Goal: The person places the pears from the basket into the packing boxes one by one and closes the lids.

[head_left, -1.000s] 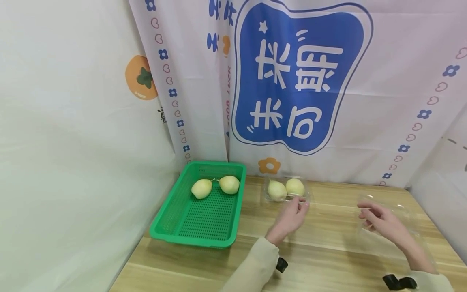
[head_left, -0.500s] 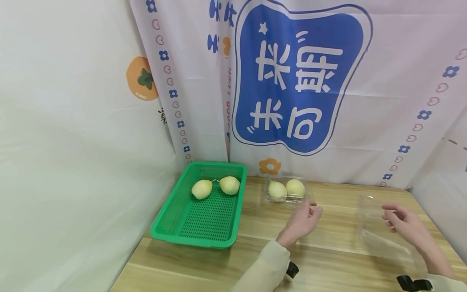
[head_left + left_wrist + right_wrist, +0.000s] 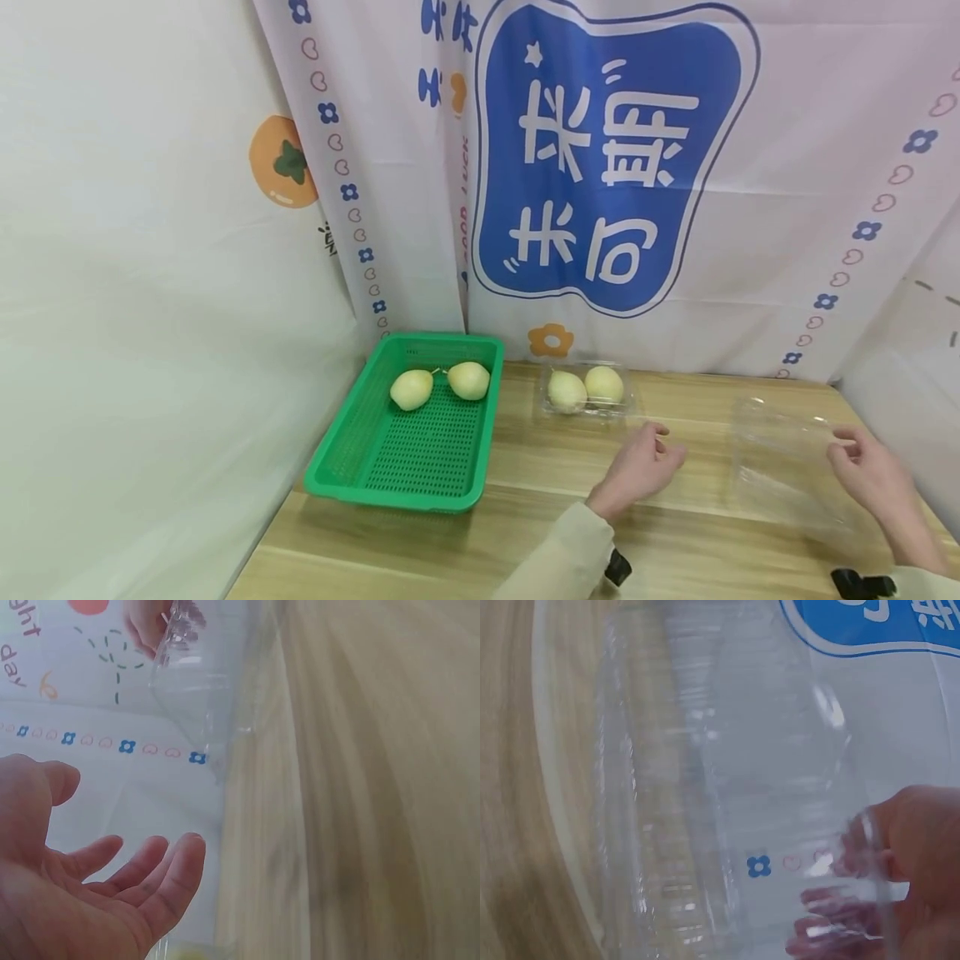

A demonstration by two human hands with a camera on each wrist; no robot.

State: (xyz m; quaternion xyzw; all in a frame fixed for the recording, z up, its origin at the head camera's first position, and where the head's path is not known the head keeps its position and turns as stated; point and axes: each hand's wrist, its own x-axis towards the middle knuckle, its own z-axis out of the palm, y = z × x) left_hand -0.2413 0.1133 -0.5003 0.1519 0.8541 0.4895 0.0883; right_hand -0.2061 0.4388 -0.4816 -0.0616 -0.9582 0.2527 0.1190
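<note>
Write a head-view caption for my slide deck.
Right hand holds a clear plastic box; left hand hovers open near two boxed pears.

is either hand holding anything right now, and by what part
The right hand grips the empty clear plastic container by its right edge, fingers curled round the rim. The left hand holds nothing and hangs open above the table.

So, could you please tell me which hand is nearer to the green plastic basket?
Left. The left hand hovers just right of the green plastic basket; the right hand is far right, at the clear plastic clamshell box.
</note>
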